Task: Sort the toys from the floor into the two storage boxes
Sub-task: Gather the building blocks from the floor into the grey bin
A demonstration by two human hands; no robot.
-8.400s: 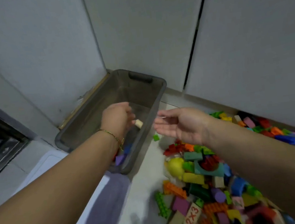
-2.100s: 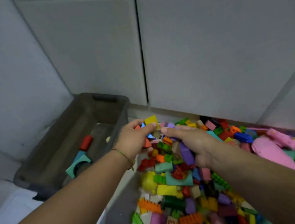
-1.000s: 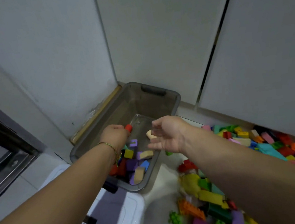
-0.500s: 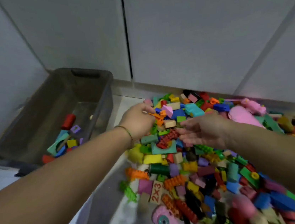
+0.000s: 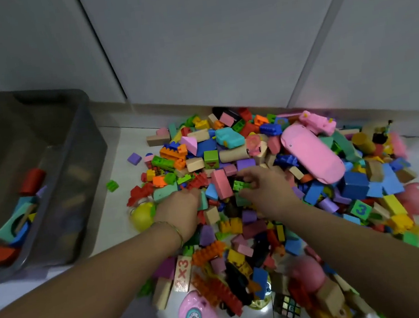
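Right of the grey storage box, the toy pile lies on the floor. There the right hand pinches a green studded brick; the left hand digs in nearer the box, grip unclear.

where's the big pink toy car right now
In the head view the pink toy car lies atop the toy pile, just right of the right hand, a blue block at its near end.

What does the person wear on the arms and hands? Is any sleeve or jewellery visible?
Both forearms are bare, with no sleeve in view. The left hand has a thin gold-coloured bangle at its wrist. The right hand shows no glove, watch or ring that I can see.
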